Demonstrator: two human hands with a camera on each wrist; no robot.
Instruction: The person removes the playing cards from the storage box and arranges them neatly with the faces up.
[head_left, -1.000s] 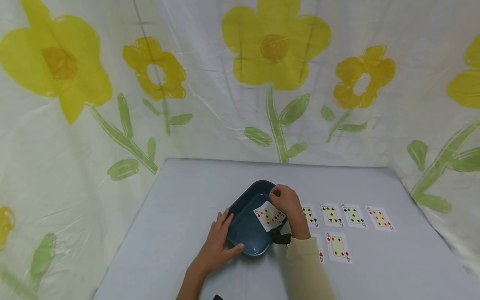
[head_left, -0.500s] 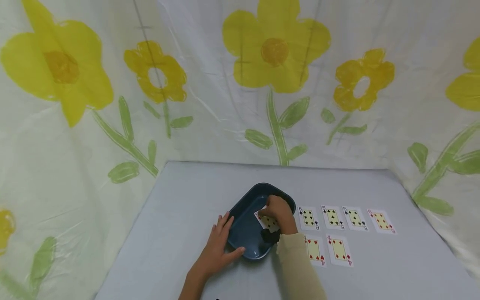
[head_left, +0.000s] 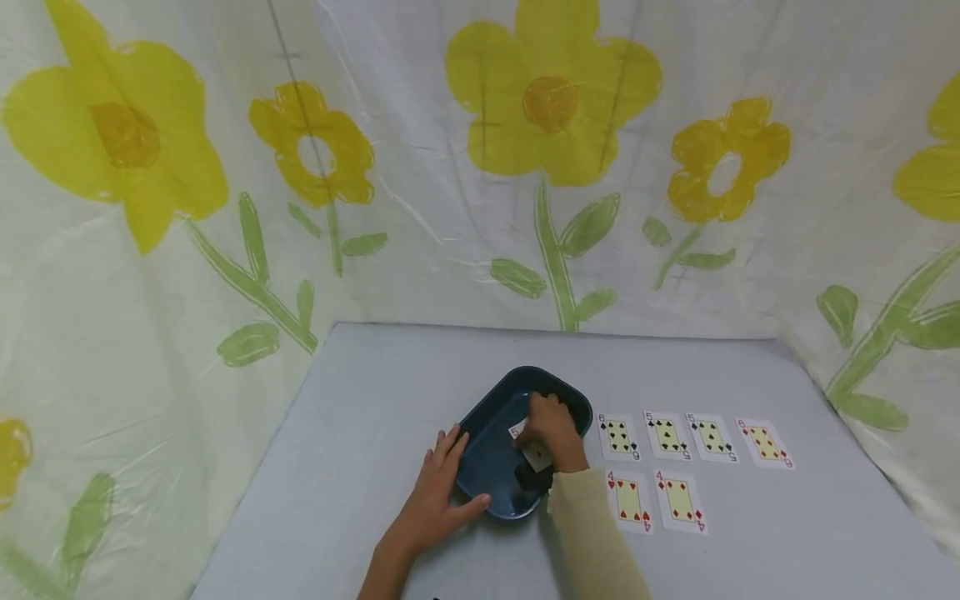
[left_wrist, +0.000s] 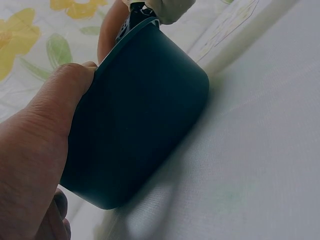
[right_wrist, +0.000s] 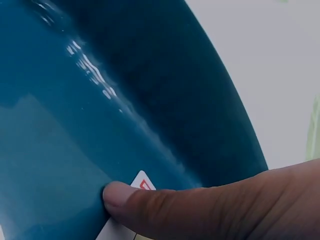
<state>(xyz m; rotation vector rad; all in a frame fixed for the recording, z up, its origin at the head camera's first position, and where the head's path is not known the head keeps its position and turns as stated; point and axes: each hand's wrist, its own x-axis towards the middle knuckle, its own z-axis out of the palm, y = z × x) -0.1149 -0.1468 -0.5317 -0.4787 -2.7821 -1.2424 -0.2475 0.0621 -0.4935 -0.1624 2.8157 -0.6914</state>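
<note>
A dark blue rounded rectangular dish (head_left: pixel 487 454) lies at an angle on the table. My left hand (head_left: pixel 429 498) rests against its left side with fingers spread, the thumb (left_wrist: pixel 62 92) against the wall near the rim in the left wrist view. My right hand (head_left: pixel 553 429) reaches inside the dish and pinches a playing card (head_left: pixel 537 454), mostly covered by the hand. A red figure shows at the card's corner (right_wrist: pixel 145 182), beside the thumb (right_wrist: pixel 150 207) in the right wrist view. Whether more cards lie beneath it is hidden.
Right of the dish, several cards lie face up in two rows, among them a six of spades (head_left: pixel 618 437), a six of diamonds (head_left: pixel 764 442) and a four of diamonds (head_left: pixel 681 502). Behind the pale table (head_left: pixel 390 367) hangs a flowered curtain (head_left: pixel 420 208).
My right hand has moved down and slightly left, from above the dish's right rim onto the cards inside, covering most of them. The left hand has kept its place on the dish.
</note>
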